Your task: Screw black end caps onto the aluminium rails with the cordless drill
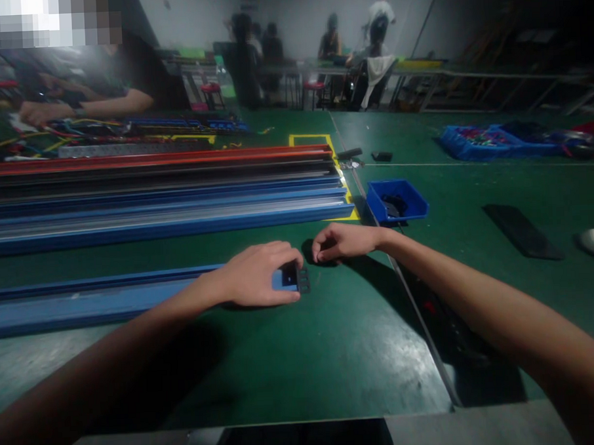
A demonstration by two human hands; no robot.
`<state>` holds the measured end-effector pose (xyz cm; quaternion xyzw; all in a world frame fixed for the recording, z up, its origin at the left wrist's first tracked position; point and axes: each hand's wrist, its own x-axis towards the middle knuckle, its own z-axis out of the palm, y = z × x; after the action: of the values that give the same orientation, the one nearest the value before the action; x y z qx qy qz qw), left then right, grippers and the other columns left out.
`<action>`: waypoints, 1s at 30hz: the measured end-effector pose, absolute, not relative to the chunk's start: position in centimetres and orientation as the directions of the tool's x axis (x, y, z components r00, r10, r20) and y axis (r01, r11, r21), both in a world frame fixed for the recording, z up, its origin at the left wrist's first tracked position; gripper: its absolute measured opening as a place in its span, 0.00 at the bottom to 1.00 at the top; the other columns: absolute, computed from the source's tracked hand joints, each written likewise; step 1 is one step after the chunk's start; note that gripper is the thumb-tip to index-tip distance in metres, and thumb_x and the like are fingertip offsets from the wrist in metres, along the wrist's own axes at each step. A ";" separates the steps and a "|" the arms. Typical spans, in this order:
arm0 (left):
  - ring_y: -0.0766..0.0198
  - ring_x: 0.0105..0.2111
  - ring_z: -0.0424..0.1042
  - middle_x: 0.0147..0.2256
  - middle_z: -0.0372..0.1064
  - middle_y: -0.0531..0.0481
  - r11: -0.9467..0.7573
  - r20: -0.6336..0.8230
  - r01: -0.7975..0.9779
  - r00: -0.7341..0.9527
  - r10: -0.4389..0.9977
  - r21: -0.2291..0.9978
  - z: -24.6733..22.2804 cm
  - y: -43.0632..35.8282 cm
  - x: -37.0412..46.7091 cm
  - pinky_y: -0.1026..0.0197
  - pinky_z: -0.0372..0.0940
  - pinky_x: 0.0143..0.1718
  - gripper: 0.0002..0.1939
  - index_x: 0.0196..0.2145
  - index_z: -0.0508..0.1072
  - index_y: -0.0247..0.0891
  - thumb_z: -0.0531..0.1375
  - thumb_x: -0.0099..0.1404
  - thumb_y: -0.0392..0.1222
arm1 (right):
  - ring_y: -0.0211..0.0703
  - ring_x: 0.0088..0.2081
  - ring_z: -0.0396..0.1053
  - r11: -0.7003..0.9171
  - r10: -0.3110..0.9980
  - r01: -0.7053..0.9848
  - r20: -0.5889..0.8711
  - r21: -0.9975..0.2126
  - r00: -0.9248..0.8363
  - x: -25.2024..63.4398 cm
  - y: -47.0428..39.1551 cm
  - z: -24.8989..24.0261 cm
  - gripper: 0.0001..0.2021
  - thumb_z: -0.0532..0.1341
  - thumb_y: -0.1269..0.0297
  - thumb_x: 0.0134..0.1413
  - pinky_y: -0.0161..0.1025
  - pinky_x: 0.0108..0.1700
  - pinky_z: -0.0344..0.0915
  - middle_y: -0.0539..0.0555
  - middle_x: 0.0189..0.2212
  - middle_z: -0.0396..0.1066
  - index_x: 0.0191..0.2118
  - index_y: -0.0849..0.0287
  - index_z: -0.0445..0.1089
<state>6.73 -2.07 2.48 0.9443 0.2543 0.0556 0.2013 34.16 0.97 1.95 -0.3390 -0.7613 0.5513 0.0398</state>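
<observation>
My left hand is closed over the right end of a long blue profile rail lying on the green table. A black slotted end cap sits at that end, with my left thumb and forefinger close against it on either side. Just to the right of the cap, my right hand is held low over the table with its fingers curled into a pinch. Whatever those fingers hold, if anything, is hidden.
Several blue, black and red rails lie side by side behind. A blue bin with small black parts stands beyond my right wrist. Farther right are a dark flat strip and a blue tray. A co-worker's hand is at back left.
</observation>
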 end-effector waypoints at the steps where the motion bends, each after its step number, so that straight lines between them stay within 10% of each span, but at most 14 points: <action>1: 0.55 0.44 0.71 0.45 0.70 0.49 -0.792 0.000 0.456 0.867 0.499 0.406 2.5 -2.1 6.7 0.54 0.63 0.45 0.23 0.49 0.71 0.44 0.64 0.63 0.60 | 0.33 0.25 0.63 0.166 0.558 0.474 -0.314 -0.865 -0.768 34.2 0.9 2.0 0.10 0.65 0.61 0.59 0.32 0.28 0.62 0.48 0.27 0.69 0.40 0.63 0.75; 21: 0.54 0.45 0.70 0.47 0.69 0.48 -0.789 -0.023 0.467 0.865 0.501 0.400 2.5 -2.1 6.5 0.53 0.63 0.45 0.25 0.52 0.70 0.45 0.62 0.64 0.62 | 0.39 0.30 0.67 0.240 0.698 0.603 -0.297 -0.761 -0.652 35.6 1.5 5.5 0.13 0.64 0.55 0.61 0.36 0.31 0.62 0.53 0.33 0.71 0.38 0.62 0.70; 30: 0.55 0.44 0.70 0.46 0.69 0.48 -0.795 -0.002 0.441 0.875 0.484 0.417 2.6 -2.1 6.5 0.54 0.62 0.43 0.24 0.51 0.70 0.44 0.62 0.65 0.60 | 0.43 0.25 0.64 0.163 0.959 0.985 -0.226 -0.053 -0.171 41.8 -5.3 10.2 0.09 0.55 0.59 0.67 0.40 0.30 0.55 0.54 0.27 0.69 0.36 0.57 0.65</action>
<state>6.48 -2.06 2.58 0.9459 0.2445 0.0524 0.2066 41.79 -5.25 10.21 -0.6402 -0.7593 0.0938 -0.0695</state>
